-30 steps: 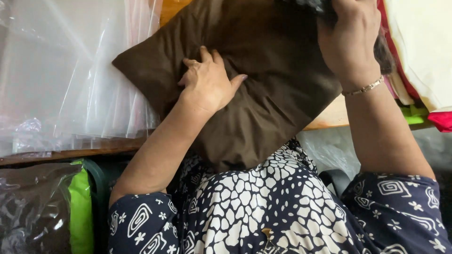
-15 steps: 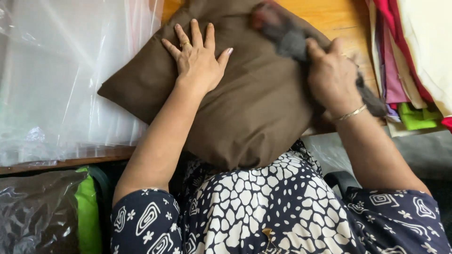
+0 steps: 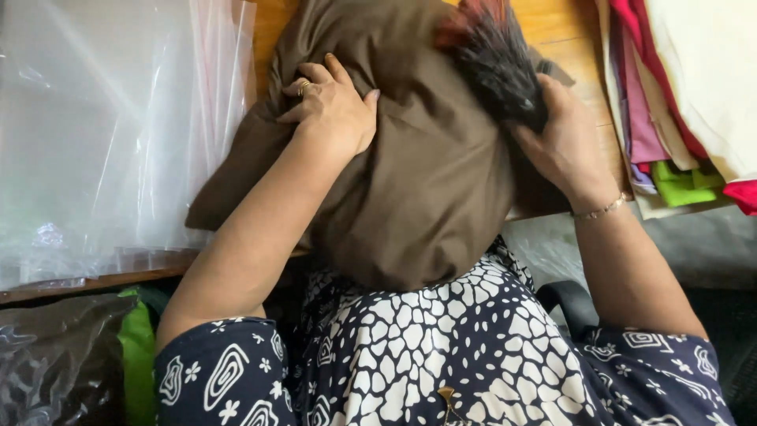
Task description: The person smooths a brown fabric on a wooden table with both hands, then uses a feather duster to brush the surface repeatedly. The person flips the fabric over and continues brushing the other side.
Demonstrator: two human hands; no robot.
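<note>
A brown cushion (image 3: pixel 430 170) leans against my body and the wooden table edge. My left hand (image 3: pixel 331 106), with a ring on one finger, presses and grips the cushion's upper left fabric. My right hand (image 3: pixel 564 142), a thin bracelet at the wrist, holds a dark bristly brush (image 3: pixel 497 67) with reddish tips against the cushion's upper right side. The brush is blurred.
A pile of clear plastic bags (image 3: pixel 110 134) lies at the left on the wooden table (image 3: pixel 564 28). Folded cloths in several colours (image 3: pixel 678 102) are stacked at the right. A green item (image 3: pixel 138 355) and dark plastic sit below the table's left edge.
The cushion has turned more upright. My left hand went from lying flat on it to gripping its fabric. My right hand has drawn the brush out to the right side.
</note>
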